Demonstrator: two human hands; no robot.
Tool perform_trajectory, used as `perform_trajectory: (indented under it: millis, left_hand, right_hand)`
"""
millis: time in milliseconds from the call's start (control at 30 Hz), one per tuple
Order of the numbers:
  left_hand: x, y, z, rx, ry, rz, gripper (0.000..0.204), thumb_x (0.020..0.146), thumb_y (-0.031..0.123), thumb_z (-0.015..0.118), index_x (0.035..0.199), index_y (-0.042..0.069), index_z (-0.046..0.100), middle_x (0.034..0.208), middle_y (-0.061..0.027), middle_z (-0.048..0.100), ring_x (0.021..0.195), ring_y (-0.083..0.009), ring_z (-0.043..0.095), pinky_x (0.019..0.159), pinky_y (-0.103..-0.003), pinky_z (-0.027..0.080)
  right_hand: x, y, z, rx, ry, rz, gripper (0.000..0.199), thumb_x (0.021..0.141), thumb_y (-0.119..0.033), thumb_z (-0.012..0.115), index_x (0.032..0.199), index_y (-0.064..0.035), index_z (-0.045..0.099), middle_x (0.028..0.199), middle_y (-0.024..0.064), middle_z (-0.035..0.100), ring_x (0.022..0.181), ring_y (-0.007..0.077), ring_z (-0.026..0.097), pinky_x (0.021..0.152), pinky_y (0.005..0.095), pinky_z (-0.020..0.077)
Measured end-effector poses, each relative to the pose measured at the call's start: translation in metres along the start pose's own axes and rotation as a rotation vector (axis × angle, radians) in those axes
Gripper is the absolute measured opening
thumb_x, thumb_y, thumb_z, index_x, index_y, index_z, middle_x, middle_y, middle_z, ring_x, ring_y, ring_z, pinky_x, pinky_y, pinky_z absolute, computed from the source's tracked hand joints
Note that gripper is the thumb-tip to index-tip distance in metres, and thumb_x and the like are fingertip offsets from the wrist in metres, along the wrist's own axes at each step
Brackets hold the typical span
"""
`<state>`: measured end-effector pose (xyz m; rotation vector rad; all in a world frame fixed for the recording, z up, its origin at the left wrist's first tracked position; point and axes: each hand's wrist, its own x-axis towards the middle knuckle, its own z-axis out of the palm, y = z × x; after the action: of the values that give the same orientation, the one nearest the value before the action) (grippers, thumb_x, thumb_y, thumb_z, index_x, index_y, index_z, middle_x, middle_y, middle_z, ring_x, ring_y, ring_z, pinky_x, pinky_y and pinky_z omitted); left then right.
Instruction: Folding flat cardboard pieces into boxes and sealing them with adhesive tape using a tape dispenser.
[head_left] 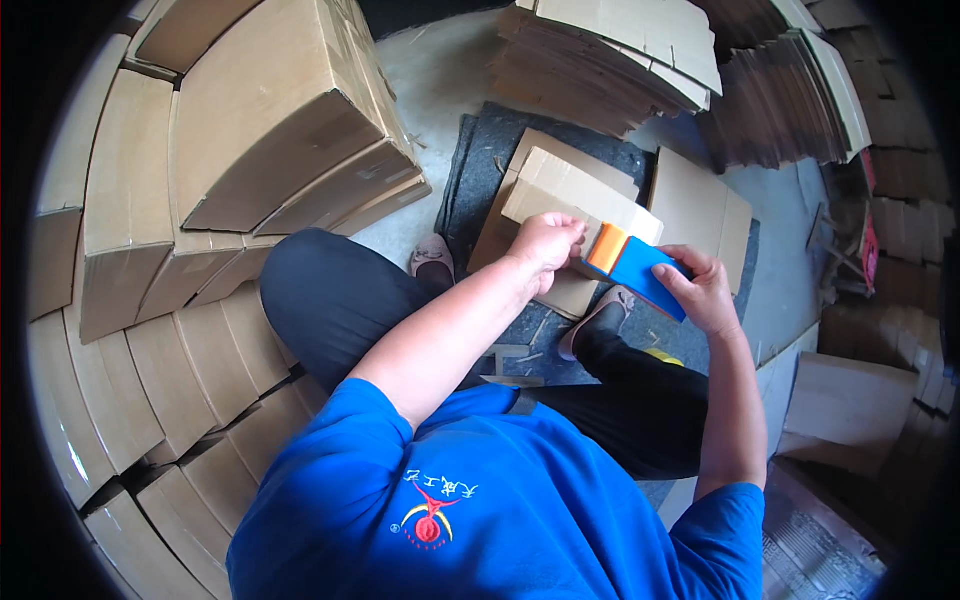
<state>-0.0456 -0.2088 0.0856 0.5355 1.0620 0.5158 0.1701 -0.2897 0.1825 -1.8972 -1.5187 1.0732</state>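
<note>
The person wears a blue short-sleeved T-shirt [480, 510] with a small red-and-yellow emblem [430, 520] and pale characters. Beyond the T-shirt come black trousers [330, 300] and beige flat shoes [433, 258].

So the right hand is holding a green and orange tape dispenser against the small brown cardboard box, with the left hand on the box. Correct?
Not quite: the tape dispenser in the right hand is blue and orange, not green, as the head view shows. The left hand does rest on the small brown cardboard box.

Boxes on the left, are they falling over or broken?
The stacked boxes lean at angles, but much of that is lens bending. None looks crushed. Small cardboard scraps lie on the floor by the person's feet.
</note>
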Motion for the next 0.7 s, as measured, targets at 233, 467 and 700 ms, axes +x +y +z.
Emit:
perform_trajectory:
  millis: [233,467,700]
  left_hand:
    - [0.064,0.055,-0.080,0.168,0.401,0.247,0.013,0.087,0.011,0.066,0.097,0.004,0.066,0.074,0.0012,0.057,0.059,-0.0065,0.046,0.049,-0.022,0.037]
    - [0.092,0.062,-0.107,0.291,0.452,0.225,0.017,0.086,0.020,0.076,0.093,0.006,0.067,0.082,0.0001,0.063,0.071,-0.0108,0.051,0.070,-0.027,0.045]
    - [0.114,0.029,-0.114,0.259,0.442,0.149,0.017,0.087,0.019,0.075,0.096,0.006,0.068,0.085,-0.0009,0.066,0.073,-0.0116,0.054,0.071,-0.028,0.047]
  right_hand:
    - [0.042,-0.028,0.006,-0.262,0.073,0.126,0.038,0.087,-0.033,0.070,0.110,-0.0025,0.071,0.092,0.0148,0.072,0.084,0.0226,0.070,0.079,0.0354,0.0570]
    - [0.083,-0.033,0.035,-0.398,0.079,0.177,0.039,0.083,-0.038,0.069,0.106,-0.0072,0.074,0.091,0.0168,0.073,0.086,0.0284,0.071,0.082,0.0383,0.0555]
    - [0.094,-0.031,0.043,-0.477,0.050,0.177,0.034,0.083,-0.037,0.069,0.102,-0.0092,0.075,0.087,0.0162,0.073,0.082,0.0307,0.071,0.081,0.0395,0.0555]
